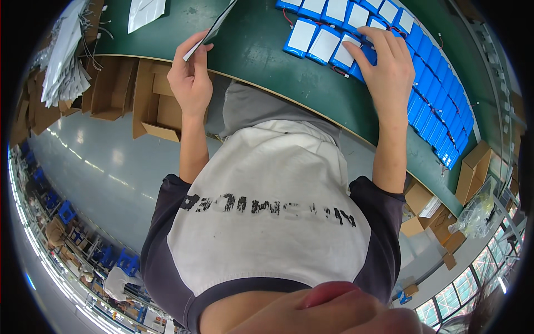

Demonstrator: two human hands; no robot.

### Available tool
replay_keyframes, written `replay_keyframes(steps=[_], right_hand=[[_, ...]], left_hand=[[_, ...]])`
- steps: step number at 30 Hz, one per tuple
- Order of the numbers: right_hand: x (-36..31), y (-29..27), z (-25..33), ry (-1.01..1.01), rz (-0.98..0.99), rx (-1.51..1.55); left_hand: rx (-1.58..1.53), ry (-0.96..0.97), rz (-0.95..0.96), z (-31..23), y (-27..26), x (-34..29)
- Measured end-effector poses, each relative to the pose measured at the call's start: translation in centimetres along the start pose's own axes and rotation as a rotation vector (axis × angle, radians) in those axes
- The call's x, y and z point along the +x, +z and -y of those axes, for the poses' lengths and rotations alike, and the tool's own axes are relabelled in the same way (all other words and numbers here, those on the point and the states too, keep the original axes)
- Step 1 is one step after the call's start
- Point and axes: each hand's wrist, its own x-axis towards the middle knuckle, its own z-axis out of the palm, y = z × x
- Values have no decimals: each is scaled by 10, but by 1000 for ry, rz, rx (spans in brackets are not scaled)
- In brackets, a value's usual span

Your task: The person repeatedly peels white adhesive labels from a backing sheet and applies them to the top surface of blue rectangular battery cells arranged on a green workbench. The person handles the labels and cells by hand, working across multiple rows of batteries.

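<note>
My left hand [192, 75] pinches a thin white sheet with a dark edge [214, 32], held up on a slant above the table's near edge. My right hand [389, 64] is over the blue battery packs, thumb and fingers apart. Its thumb tip rests at a white rectangular patch on one blue battery pack [340, 58]; the other fingertips reach over the neighbouring pack and partly hide it. Left of them lie more packs with white patches, such as this battery pack [301, 37]. Short red and black leads stick out between the rows.
Many bare blue battery packs [439, 106] stand in tight rows along the right of the green table [250, 50]. Another white sheet [146, 12] lies at the far left. White cables [65, 67] hang in bundles there. Open cardboard boxes [161, 106] stand below the edge.
</note>
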Motion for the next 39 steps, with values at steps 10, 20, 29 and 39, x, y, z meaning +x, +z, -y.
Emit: replay_keyframes(steps=[10, 20, 29, 39], right_hand=[[1, -15, 3, 85, -238, 333], [56, -85, 104, -182, -48, 938], [35, -31, 125, 216, 33, 1293], [15, 35, 94, 525, 16, 1272]], left_hand=[[-790, 77, 114, -38, -19, 9], [-659, 59, 52, -110, -20, 52], [-363, -60, 9, -117, 22, 40], [-731, -330, 256, -68, 70, 45]])
